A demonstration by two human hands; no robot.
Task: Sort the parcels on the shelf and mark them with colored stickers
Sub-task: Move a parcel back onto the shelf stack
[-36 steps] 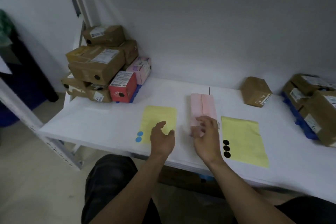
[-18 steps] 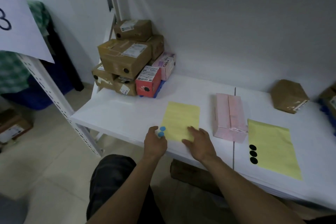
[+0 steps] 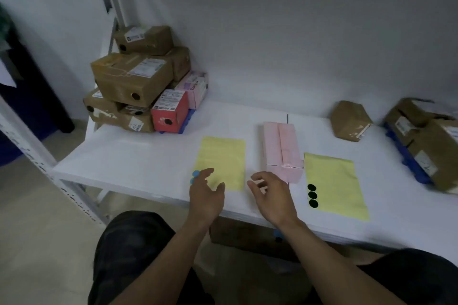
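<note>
A long pink parcel point(image 3: 282, 148) lies in the middle of the white shelf point(image 3: 124, 156). To its left is a yellow sheet point(image 3: 223, 156) with blue round stickers point(image 3: 195, 174) at its near left corner. To its right a second yellow sheet point(image 3: 334, 181) carries three black stickers point(image 3: 312, 195). My left hand point(image 3: 207, 193) hovers over the left sheet's near corner beside the blue stickers, fingers spread, nothing visibly held. My right hand point(image 3: 271, 193) is loosely curled just in front of the pink parcel's near end, holding nothing.
A stack of brown parcels point(image 3: 133, 79), a red box point(image 3: 169, 111) and a pink box point(image 3: 195, 86) fill the back left corner. One brown parcel point(image 3: 350, 120) sits at the back right, with more parcels point(image 3: 431, 136) at the far right. A perforated shelf post point(image 3: 24, 141) stands left.
My left hand has opened from its pinch at the blue stickers. My right hand has lifted off the left yellow sheet and moved right, toward the pink parcel's near end.
</note>
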